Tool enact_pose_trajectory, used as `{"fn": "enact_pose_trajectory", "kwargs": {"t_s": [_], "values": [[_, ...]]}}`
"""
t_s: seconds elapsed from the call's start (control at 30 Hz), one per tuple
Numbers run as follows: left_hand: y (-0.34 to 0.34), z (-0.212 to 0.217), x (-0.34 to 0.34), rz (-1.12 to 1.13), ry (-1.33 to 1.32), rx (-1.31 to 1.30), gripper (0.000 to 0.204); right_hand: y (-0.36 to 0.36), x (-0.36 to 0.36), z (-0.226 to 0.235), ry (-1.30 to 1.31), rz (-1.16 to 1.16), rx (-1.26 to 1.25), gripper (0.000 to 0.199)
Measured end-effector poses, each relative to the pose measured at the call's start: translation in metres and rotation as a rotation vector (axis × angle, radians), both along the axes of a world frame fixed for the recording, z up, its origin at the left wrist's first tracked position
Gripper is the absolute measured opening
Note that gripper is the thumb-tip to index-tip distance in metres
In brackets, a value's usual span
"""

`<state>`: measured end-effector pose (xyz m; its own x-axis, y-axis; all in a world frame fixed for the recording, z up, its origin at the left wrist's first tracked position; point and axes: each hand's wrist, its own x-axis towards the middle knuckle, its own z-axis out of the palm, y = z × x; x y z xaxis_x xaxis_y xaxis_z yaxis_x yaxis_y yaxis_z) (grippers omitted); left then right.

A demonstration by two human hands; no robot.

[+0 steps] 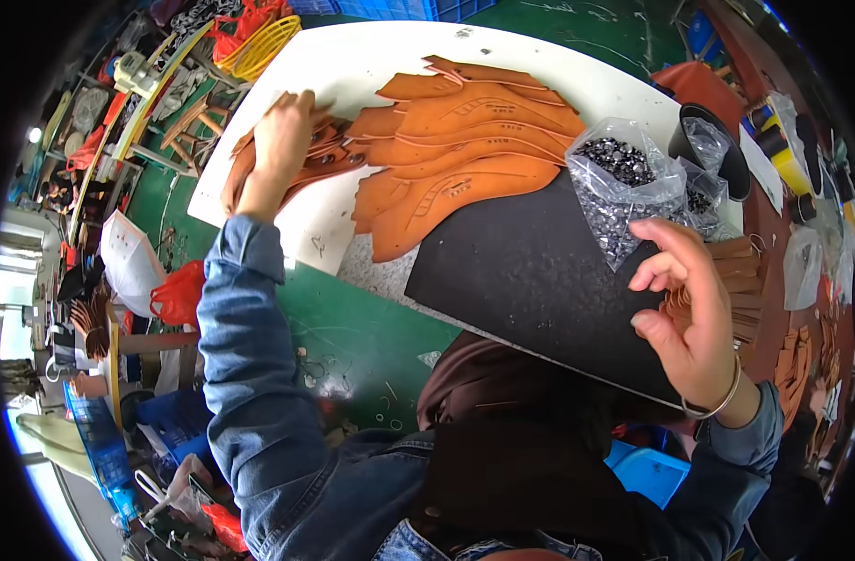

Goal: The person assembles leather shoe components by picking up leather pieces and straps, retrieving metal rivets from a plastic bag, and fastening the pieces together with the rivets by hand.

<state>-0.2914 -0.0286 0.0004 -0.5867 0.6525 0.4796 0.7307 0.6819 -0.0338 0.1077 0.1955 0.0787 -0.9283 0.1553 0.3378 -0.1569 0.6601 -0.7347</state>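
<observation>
My left hand [280,148] reaches over a smaller pile of brown leather pieces [329,164] at the table's left. Its fingers are bent down and closed, and what they hold, if anything, is hidden. Beside that pile, a larger overlapping stack of curved leather pieces [479,140] with small dark marks lies across the middle. My right hand [691,313] hovers above the right end of a black mat [530,257], thumb and fingers apart, holding nothing. Just beyond it, a clear plastic bag [603,220] stands open, full of small shiny dark metal pieces.
A second clear bag [703,201] of small dark pieces and a black cup [726,154] stand at the right. Bundled brown strips [736,280] lie beyond my right hand. The white tabletop [352,56] has a curved far edge. A yellow basket [264,49] sits past its left corner.
</observation>
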Motion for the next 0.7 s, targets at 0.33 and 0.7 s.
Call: {"fn": "enact_pose_trajectory", "kwargs": {"t_s": [0.33, 0.7], "values": [[0.092, 0.001, 0.081, -0.35, 0.172, 0.006, 0.035, 0.049, 0.022, 0.004, -0.036, -0.284, 0.199, 0.042], [0.048, 0.076, 0.194, -0.571, -0.805, 0.745, 0.016, 0.2, 0.08, -0.034, -0.254, -0.386, 0.523, 0.016]]}}
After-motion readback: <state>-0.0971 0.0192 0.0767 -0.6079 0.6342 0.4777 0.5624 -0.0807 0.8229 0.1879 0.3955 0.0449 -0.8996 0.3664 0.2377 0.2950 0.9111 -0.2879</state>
